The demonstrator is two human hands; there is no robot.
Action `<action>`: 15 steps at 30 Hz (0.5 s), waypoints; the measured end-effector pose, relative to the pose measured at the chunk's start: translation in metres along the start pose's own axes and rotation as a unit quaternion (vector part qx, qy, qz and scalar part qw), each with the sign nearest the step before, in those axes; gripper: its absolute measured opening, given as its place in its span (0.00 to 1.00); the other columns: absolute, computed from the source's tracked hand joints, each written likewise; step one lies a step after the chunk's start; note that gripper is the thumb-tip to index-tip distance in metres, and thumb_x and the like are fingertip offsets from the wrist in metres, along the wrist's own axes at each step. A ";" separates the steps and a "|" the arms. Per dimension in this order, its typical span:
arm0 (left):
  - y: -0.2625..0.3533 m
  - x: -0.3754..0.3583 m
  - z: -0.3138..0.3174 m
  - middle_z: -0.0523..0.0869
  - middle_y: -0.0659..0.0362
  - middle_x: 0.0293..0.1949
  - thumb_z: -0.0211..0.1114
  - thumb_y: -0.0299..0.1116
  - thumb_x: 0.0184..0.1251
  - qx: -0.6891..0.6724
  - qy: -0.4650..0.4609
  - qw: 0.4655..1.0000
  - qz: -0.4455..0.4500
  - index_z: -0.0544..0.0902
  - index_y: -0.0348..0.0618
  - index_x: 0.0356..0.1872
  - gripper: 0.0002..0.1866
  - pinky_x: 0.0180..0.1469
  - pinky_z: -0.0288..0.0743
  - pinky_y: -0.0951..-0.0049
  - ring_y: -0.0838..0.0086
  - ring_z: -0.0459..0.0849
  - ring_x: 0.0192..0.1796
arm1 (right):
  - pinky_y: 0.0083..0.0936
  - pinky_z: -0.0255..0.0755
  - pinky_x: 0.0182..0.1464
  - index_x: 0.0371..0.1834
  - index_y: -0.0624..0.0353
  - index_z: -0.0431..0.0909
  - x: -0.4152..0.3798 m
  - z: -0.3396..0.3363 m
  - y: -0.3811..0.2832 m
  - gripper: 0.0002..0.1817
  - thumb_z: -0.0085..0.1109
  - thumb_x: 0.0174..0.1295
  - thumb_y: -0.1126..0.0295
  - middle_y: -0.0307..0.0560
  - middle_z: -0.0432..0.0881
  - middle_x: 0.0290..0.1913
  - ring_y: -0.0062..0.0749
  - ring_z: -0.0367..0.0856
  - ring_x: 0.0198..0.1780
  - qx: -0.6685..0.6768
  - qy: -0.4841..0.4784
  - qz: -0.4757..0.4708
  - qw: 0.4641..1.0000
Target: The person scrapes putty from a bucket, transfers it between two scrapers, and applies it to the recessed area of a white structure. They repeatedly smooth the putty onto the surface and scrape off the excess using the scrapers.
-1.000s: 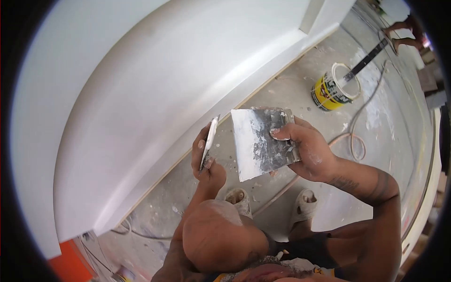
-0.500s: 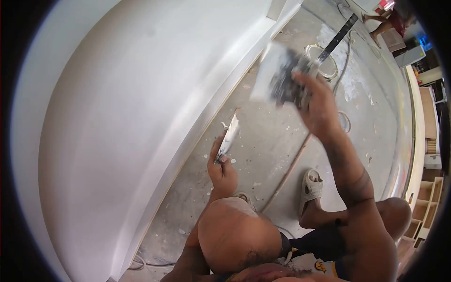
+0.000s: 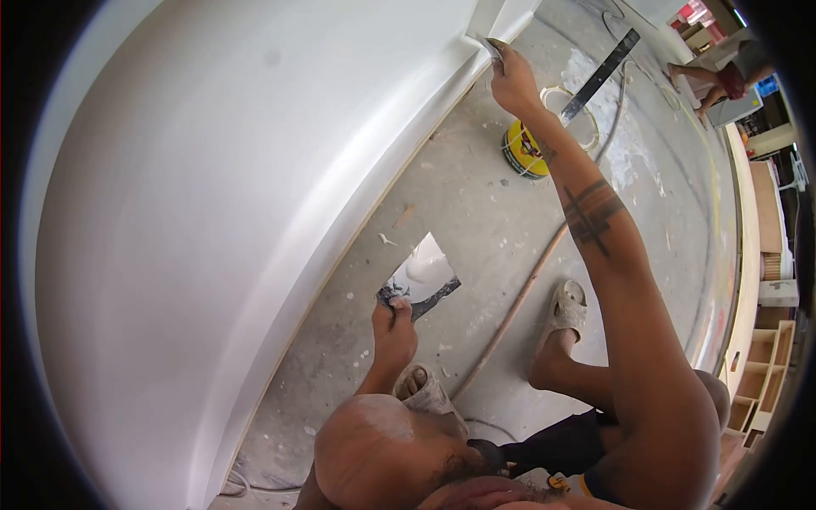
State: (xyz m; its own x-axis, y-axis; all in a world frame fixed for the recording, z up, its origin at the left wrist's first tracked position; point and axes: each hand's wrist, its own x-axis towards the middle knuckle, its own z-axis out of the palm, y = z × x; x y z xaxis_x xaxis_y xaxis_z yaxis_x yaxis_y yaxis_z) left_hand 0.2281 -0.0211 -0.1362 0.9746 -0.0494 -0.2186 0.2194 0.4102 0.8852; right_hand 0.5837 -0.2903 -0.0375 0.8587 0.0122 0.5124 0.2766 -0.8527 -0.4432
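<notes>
My left hand [image 3: 394, 331] is closed round the dark handle edge of a putty knife [image 3: 422, 270], held low above the floor. A lump of white putty lies on its wide blade. My right arm reaches far forward, and my right hand [image 3: 515, 83] grips a second putty knife [image 3: 490, 48]. That blade is seen nearly edge-on, against the lower part of the white wall [image 3: 221, 195] close to a corner. Just below my right forearm stands a yellow and black bucket [image 3: 524, 151], with a long black bar [image 3: 602, 75] leaning out of it.
A brownish hose [image 3: 516, 316] runs across the stained concrete floor [image 3: 476, 221] between my sandalled feet. Another person [image 3: 731, 81] is at the far right. Wooden shelving [image 3: 759, 374] stands along the right side. A cable [image 3: 255, 486] lies by the wall base.
My right hand has swung forward and left, bringing its blade to the wall. My left hand has turned its putty knife so the putty-laden face shows. The bucket is now more visible.
</notes>
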 end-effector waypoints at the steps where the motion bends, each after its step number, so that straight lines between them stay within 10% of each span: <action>1: 0.000 -0.001 0.002 0.76 0.52 0.62 0.49 0.42 0.82 0.007 0.005 1.000 0.006 0.68 0.30 0.65 0.24 0.67 0.69 0.65 0.69 0.77 0.63 | 0.47 0.68 0.62 0.65 0.54 0.73 0.002 0.005 0.002 0.21 0.49 0.68 0.74 0.62 0.78 0.56 0.60 0.74 0.59 -0.006 0.004 0.001 1.000; 5: 0.000 -0.008 0.011 0.84 0.58 0.48 0.48 0.38 0.82 -0.025 0.062 0.998 0.017 0.77 0.30 0.56 0.19 0.55 0.71 0.74 0.78 0.78 0.49 | 0.48 0.68 0.62 0.64 0.53 0.74 0.005 0.024 0.009 0.22 0.51 0.66 0.75 0.62 0.77 0.57 0.60 0.73 0.58 0.000 0.028 -0.020 0.999; 15: -0.009 -0.009 0.002 0.82 0.57 0.55 0.50 0.39 0.82 0.000 0.026 0.999 0.029 0.75 0.33 0.60 0.19 0.62 0.71 0.70 0.75 0.78 0.57 | 0.52 0.67 0.62 0.66 0.51 0.72 -0.005 0.008 -0.016 0.28 0.55 0.60 0.75 0.56 0.75 0.60 0.57 0.72 0.60 -0.213 -0.056 -0.022 0.975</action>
State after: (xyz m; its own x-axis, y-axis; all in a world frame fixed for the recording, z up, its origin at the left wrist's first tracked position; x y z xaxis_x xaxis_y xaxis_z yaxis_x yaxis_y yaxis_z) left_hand 0.2174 -0.0260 -0.1420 0.9819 0.0208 -0.1885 0.1634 0.4119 0.8965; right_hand 0.5788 -0.2725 -0.0388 0.8984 0.0914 0.4295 0.1317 -0.9892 -0.0650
